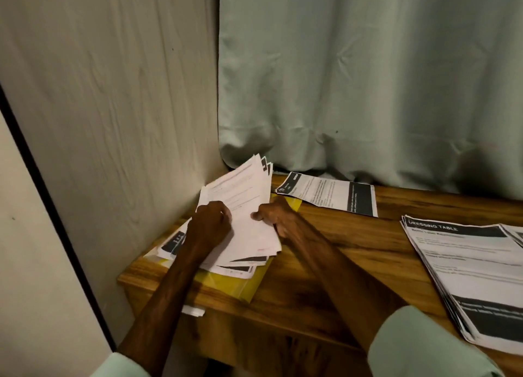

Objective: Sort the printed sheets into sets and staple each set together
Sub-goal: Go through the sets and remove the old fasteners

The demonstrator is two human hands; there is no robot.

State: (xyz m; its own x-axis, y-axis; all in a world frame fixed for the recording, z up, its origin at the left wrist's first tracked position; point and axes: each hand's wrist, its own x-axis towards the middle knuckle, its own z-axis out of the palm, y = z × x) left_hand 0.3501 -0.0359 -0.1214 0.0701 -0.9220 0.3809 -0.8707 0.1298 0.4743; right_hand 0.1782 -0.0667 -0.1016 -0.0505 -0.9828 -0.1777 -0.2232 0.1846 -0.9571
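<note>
stack (pixel 467 277) headed "dressing table" at right; left grip (pixel 210 223), right grip (pixel 277 215) both grasping loose sheets (pixel 243 189).

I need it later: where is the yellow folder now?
In the head view, the yellow folder lies at the left end of the wooden table, beneath the fanned sheets.

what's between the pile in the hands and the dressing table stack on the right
Head view: between the held pile and the right stack, only bare wooden table, crossed by the right forearm. A lone sheet lies farther back.
</note>
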